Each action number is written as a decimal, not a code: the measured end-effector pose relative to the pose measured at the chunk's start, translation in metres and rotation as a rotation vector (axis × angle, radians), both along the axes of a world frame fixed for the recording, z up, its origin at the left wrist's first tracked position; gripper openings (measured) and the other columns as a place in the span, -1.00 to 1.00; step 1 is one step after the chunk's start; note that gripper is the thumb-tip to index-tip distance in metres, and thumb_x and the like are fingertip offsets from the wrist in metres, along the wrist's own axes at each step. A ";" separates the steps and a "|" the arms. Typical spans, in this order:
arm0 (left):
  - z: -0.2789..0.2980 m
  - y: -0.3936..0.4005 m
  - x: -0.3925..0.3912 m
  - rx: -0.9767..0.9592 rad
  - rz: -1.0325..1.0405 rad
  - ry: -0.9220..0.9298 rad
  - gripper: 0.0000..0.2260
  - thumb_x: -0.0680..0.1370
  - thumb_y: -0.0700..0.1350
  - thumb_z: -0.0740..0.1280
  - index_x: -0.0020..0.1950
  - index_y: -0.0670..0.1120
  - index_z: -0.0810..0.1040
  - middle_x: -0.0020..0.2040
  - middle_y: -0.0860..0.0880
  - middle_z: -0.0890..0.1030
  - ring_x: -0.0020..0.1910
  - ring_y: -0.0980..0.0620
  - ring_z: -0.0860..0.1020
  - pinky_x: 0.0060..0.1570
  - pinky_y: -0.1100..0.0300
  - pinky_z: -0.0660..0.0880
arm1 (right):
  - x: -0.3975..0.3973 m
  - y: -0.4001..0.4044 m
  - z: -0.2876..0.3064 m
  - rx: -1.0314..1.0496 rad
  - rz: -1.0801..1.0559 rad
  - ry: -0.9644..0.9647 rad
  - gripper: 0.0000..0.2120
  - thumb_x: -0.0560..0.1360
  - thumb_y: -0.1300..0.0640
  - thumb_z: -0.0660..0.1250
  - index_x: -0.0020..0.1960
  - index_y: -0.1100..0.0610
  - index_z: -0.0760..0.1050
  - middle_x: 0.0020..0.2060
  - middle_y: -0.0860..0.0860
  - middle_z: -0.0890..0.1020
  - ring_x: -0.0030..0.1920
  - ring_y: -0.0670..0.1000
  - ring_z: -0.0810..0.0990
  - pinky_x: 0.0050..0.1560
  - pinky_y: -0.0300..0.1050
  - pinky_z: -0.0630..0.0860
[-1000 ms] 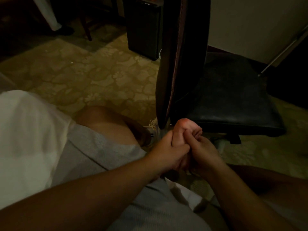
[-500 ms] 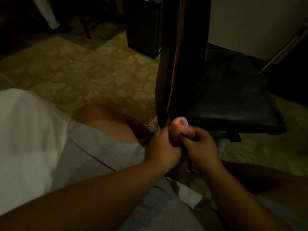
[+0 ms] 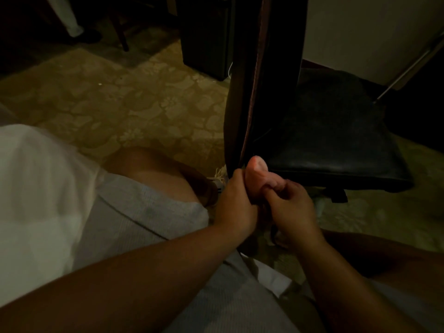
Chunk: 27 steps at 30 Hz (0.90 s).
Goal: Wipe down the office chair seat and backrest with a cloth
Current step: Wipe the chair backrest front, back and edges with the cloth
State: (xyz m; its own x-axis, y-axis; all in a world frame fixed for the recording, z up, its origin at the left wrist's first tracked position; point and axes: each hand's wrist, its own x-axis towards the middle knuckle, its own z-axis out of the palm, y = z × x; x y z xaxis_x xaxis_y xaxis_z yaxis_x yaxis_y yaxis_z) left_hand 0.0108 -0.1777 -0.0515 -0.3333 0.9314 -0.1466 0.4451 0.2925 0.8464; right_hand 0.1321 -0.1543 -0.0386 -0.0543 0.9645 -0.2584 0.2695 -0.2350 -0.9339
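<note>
Since the earlier frame, both hands have shifted slightly toward the backrest (image 3: 259, 75). Pink cloth (image 3: 258, 175), bunched, long axis upright, protrudes between them at the seat's (image 3: 336, 150) rear edge. Left hand (image 3: 236, 205) and right hand (image 3: 292, 207) both grip it.

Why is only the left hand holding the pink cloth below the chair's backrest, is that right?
Not quite: the head view shows both hands on the pink cloth. The left hand and the right hand each grip it, just below the backrest.
</note>
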 end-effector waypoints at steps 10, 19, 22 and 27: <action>0.005 0.003 -0.003 -0.289 -0.165 -0.421 -0.70 0.56 -0.22 0.45 0.23 0.07 0.60 0.08 -0.02 0.71 0.10 0.00 0.68 0.16 -0.03 0.65 | -0.001 0.004 -0.017 -0.272 -0.063 0.427 -0.64 0.63 -0.13 0.34 0.42 -0.20 0.52 0.22 0.06 0.70 0.20 0.13 0.72 0.20 0.35 0.64; 0.003 0.014 -0.016 -0.592 -0.245 -0.275 -0.71 0.53 -0.21 0.40 0.26 -0.15 0.62 0.13 -0.23 0.69 0.11 -0.22 0.68 0.17 -0.03 0.64 | 0.003 0.015 -0.041 -0.507 0.006 0.355 -0.78 0.64 -0.06 0.37 0.18 0.02 0.66 -0.02 0.15 0.78 0.01 0.19 0.79 0.22 0.40 0.63; 0.012 0.025 -0.038 -0.449 0.019 -0.239 -0.66 0.52 -0.07 0.38 0.29 -0.04 0.56 0.17 -0.17 0.66 0.13 -0.22 0.65 0.14 -0.07 0.60 | -0.001 0.022 -0.055 -0.533 -0.051 0.325 -0.79 0.66 0.01 0.37 0.19 0.08 0.67 0.00 0.20 0.77 0.06 0.23 0.76 0.22 0.34 0.63; 0.047 0.072 -0.095 -0.127 0.200 -0.598 -0.66 0.70 -0.03 0.25 0.49 0.17 0.49 0.24 0.14 0.57 0.24 0.01 0.56 0.31 -0.06 0.46 | -0.012 0.029 -0.085 -0.592 0.011 0.131 -0.86 0.64 0.00 0.43 0.09 0.06 0.65 0.03 0.16 0.74 0.10 0.19 0.71 0.27 0.29 0.61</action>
